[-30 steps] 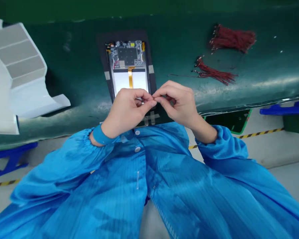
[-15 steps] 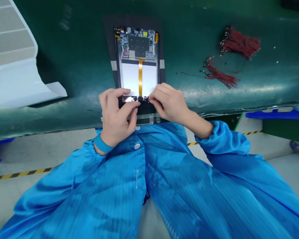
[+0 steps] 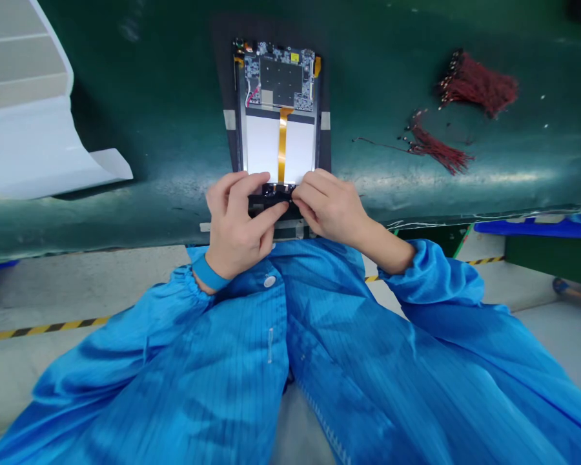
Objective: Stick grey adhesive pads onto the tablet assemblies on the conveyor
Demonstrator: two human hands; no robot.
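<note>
An opened tablet (image 3: 278, 110) lies face down on a black mat (image 3: 225, 84), showing its circuit board (image 3: 279, 81) at the far end. Below the board sit a white panel (image 3: 266, 148) and an orange flex cable (image 3: 283, 145). Across the tablet's near end runs a small black strip (image 3: 275, 194), its ends gripped by my fingers. My left hand (image 3: 237, 219) pinches it from the left, and my right hand (image 3: 329, 206) holds it from the right. The fingers hide most of the strip. A blue wrist strap (image 3: 210, 273) circles my left wrist.
Two bundles of red wires (image 3: 479, 84) lie on the green bench (image 3: 150, 213) to the right. A white plastic tray (image 3: 19, 129) stands at the left. Beyond the bench's near edge are a blue bar (image 3: 523, 227) and floor with yellow-black tape (image 3: 43, 329).
My hands have moved from pinching together above the tablet to holding the black strip at its near end. The view has shifted, bringing the tablet higher in the picture.
</note>
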